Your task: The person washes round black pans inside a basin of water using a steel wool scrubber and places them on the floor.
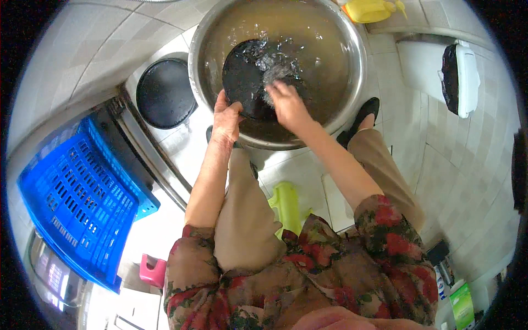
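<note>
A wide metal basin (358, 78) of murky brownish water stands on the floor before me. My left hand (227, 113) grips the near left rim of a round black pan (243, 78), which is tilted in the basin. In my right hand (286, 103) is a grey metal scouring pad (277, 76), blurred, against the right part of the pan; the water splashes around it. Part of the pan is hidden under water and behind my right hand. Left of the basin, a second round black pan (166, 93) lies on the tiles, wet inside.
A blue plastic basket (78, 198) is at the left. Yellow bottle (367, 10) beyond the basin's far right rim. A bin with a black liner (466, 80) stands right. Below me are a green plastic item (288, 208) and, lower left, a pink plastic item (152, 271).
</note>
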Demonstrator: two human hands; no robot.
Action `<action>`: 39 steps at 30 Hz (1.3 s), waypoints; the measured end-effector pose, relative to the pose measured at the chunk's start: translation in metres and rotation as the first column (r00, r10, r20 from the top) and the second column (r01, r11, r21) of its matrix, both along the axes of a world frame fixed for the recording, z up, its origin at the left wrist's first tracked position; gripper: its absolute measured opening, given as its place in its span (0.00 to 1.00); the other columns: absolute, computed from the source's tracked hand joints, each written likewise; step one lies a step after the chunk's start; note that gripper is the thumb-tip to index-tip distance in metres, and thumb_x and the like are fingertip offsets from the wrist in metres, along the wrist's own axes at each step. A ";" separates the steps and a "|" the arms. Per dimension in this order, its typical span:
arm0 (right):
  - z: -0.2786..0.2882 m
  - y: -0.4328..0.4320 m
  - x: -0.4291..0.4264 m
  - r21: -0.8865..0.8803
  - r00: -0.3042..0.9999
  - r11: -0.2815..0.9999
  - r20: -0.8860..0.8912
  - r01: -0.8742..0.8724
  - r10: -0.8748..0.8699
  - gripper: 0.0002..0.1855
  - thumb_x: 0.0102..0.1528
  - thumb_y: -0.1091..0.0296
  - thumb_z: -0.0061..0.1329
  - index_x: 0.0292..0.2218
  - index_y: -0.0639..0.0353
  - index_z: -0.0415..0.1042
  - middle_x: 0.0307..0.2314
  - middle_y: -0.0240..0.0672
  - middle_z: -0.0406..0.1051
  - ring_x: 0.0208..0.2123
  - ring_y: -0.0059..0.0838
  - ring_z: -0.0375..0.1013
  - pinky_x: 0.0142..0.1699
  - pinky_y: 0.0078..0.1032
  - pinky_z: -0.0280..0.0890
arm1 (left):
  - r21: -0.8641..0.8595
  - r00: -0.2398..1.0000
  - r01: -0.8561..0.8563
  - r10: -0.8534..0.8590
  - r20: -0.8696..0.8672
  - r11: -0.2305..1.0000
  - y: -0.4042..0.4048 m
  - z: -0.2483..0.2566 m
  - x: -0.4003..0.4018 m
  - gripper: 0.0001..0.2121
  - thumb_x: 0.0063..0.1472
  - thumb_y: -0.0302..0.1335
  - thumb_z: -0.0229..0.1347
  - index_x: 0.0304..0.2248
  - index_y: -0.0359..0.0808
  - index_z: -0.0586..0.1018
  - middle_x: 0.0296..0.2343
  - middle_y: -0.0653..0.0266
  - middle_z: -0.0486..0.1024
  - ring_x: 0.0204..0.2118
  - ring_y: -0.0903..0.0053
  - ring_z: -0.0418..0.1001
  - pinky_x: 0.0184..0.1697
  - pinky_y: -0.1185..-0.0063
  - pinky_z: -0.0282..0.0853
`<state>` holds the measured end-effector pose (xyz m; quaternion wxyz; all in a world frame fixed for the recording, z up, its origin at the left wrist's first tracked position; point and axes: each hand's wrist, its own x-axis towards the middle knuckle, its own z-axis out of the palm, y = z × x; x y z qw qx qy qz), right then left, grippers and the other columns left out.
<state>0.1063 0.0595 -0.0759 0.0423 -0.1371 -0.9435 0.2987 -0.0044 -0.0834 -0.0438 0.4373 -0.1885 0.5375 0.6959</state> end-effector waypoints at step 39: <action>0.000 -0.010 -0.063 0.102 0.948 0.947 0.119 -0.306 0.294 0.23 0.51 0.72 0.37 0.50 0.59 0.59 0.53 0.40 0.52 0.53 0.50 0.53 0.56 0.35 0.55 | -0.309 0.864 -0.076 -0.092 -0.495 0.948 0.006 -0.052 0.018 0.17 0.63 0.37 0.44 0.39 0.28 0.72 0.32 0.59 0.74 0.33 0.75 0.68 0.41 0.79 0.63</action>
